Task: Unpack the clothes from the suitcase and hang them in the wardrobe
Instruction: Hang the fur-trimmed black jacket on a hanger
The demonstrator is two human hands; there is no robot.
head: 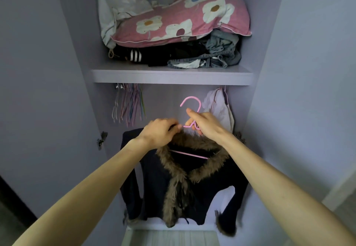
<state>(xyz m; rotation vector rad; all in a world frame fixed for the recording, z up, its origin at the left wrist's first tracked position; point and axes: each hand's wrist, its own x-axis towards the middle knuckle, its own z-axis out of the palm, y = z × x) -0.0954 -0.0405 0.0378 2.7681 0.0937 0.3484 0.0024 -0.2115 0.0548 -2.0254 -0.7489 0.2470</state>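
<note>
one fur-collared cardigan (157, 189), pink hanger (191, 97)

We are at home, probably in a bedroom: we face an open lilac wardrobe (81, 53) whose shelf (173, 77) carries a pink flowered pillow (183, 20) and crumpled jeans (221, 53), with spare coloured hangers (129, 107) bunched beneath it.

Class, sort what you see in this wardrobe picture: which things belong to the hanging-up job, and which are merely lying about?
In the job: fur-collared jacket, pink hanger, left hand, right hand.

Lying about: flowered pillow, empty hangers, heaped clothes on the shelf, pale garment hanging at right.
</note>
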